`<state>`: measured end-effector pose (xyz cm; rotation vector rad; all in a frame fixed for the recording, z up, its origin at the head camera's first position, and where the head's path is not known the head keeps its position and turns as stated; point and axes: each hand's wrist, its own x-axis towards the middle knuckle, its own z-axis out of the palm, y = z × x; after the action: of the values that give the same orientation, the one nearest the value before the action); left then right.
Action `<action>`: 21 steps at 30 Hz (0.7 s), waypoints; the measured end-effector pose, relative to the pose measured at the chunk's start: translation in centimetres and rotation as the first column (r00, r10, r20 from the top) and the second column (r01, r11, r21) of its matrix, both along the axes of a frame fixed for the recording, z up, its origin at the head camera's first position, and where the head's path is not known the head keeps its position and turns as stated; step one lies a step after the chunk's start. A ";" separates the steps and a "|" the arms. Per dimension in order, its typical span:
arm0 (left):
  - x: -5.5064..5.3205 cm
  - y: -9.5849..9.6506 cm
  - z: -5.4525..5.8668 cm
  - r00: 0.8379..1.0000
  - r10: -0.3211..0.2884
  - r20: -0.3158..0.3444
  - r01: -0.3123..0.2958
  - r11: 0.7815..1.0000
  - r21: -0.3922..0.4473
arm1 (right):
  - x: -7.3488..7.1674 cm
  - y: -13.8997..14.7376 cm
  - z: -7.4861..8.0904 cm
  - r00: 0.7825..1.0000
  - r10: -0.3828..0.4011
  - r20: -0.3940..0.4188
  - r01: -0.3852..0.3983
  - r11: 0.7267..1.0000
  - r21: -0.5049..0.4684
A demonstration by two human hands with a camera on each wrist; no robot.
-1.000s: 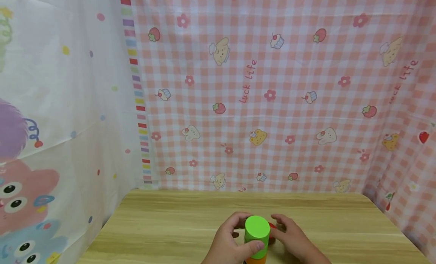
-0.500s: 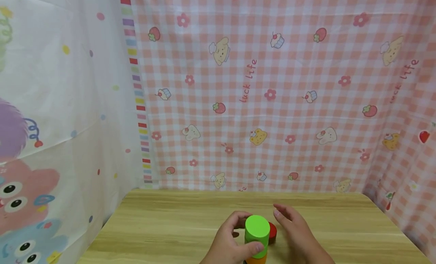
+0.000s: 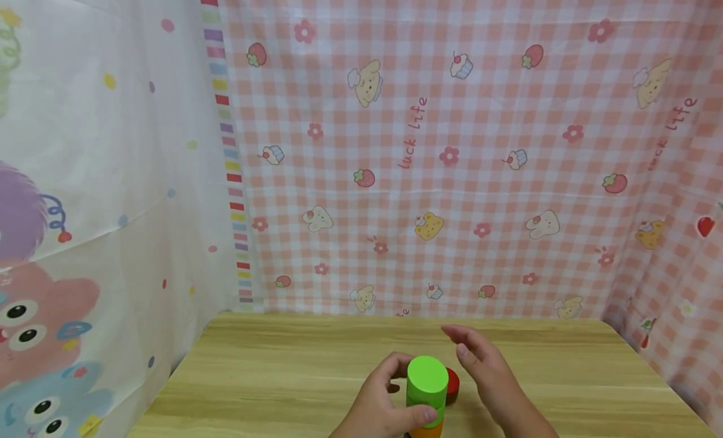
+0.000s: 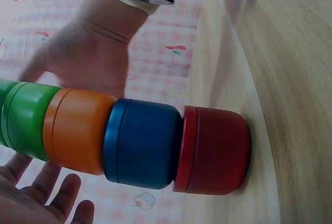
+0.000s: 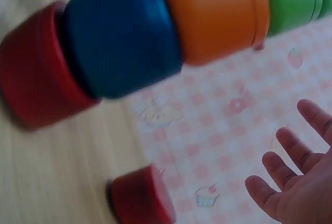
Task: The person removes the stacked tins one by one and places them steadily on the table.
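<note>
A tall stack of round, flat-topped tubs stands on the table. At its base is a red tub (image 4: 218, 151), under a blue tub (image 4: 148, 143) and an orange tub (image 4: 83, 130). Green pieces form the top, ending in a green tub (image 3: 427, 376). My left hand (image 3: 381, 397) holds the green part, thumb in front and fingers behind. To the right, my right hand (image 3: 490, 372) is apart from the stack with its fingers extended, holding nothing. A shorter red round piece (image 3: 452, 388) sits behind the stack, partly hidden by it in the head view.
The light wooden table (image 3: 294, 363) reaches back to a pink checked cloth (image 3: 480, 193). A white cloth with cartoon figures (image 3: 124, 174) hangs on the left, and checked cloth continues on the right.
My right hand has drawn away from the stack and the small red piece, moving up and back with fingers straighter, which uncovers that piece. My left hand keeps its hold on the green part.
</note>
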<state>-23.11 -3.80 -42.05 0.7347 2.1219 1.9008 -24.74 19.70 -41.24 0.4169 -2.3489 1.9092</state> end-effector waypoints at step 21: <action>-0.3 0.3 -1.0 0.999 -0.041 -0.004 0.041 0.999 -0.012 | 1.3 -0.9 0.8 0.833 0.529 -0.160 -0.550 0.825 -0.133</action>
<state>-23.39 -3.53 -43.08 0.7750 2.1020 1.8662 -23.41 18.78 -40.47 1.2572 -2.1086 2.2052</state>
